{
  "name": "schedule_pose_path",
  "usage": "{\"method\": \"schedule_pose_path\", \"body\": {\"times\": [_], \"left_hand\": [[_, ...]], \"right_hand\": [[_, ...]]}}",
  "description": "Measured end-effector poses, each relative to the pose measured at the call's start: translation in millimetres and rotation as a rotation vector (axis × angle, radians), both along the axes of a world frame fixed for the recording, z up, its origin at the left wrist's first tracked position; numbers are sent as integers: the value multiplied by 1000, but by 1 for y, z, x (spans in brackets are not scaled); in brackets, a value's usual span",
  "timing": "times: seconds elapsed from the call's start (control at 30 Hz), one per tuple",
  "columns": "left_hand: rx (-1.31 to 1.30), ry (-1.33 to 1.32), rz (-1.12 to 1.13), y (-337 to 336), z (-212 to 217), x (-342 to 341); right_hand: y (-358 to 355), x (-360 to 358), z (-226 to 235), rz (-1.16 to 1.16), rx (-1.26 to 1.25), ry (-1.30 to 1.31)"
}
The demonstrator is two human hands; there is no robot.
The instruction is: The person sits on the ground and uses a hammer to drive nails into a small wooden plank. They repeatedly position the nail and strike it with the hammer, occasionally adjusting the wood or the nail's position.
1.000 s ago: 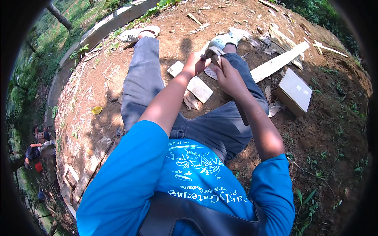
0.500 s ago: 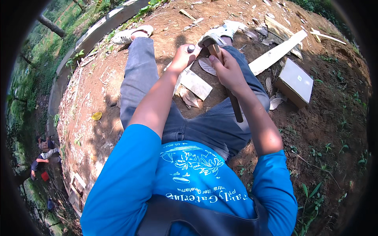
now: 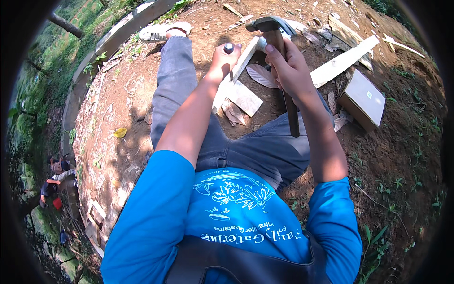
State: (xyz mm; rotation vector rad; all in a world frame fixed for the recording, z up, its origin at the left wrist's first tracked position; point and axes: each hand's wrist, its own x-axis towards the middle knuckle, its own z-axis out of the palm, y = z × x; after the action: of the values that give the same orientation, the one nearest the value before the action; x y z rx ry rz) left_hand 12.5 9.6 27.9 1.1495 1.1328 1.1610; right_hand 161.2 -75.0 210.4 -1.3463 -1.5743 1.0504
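I sit on bare earth with my legs stretched out. My left hand (image 3: 223, 60) pinches a short metal spike with a round head (image 3: 229, 48) upright against a pale wooden slat (image 3: 247, 56). The slat leans up from a flat square board (image 3: 244, 98) lying between my legs. My right hand (image 3: 289, 66) grips the dark handle of a hammer (image 3: 267, 23). The hammer's steel head is lifted just above and to the right of the spike. Its handle runs down past my wrist.
To the right, a long pale plank (image 3: 345, 59) and a closed wooden box (image 3: 364, 99) lie on the dirt among dry leaves. A concrete curb (image 3: 97, 54) borders the ground at left. Beyond it, lower down, are other people (image 3: 54, 177). My white shoe (image 3: 163, 31) is at the top.
The hammer has risen from low over the wood to a lifted position. My left hand now holds the spike upright, and the slat stands tilted up.
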Motion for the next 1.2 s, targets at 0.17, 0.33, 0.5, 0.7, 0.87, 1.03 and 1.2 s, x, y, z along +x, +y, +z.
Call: {"method": "schedule_pose_path", "body": {"times": [0.17,0.33,0.5,0.7,0.87,1.03,1.2], "left_hand": [[-35,-100,284,-8,-7,1],[90,-18,224,-29,-9,10],[128,-10,138,-44,-9,15],[299,1,124,-45,-16,29],[250,109,106,-44,-1,37],[229,61,132,-53,-7,30],[290,68,-5,-46,-4,47]], "right_hand": [[-9,-1,-17,88,-133,4],[-17,6,-10,-10,-288,114],[-35,6,-8,6,-82,51],[-59,-9,-31,-104,158,43],[-37,14,-31,-95,116,-259],[-69,-8,90,-110,337,125],[-60,12,-42,-131,428,-456]]}}
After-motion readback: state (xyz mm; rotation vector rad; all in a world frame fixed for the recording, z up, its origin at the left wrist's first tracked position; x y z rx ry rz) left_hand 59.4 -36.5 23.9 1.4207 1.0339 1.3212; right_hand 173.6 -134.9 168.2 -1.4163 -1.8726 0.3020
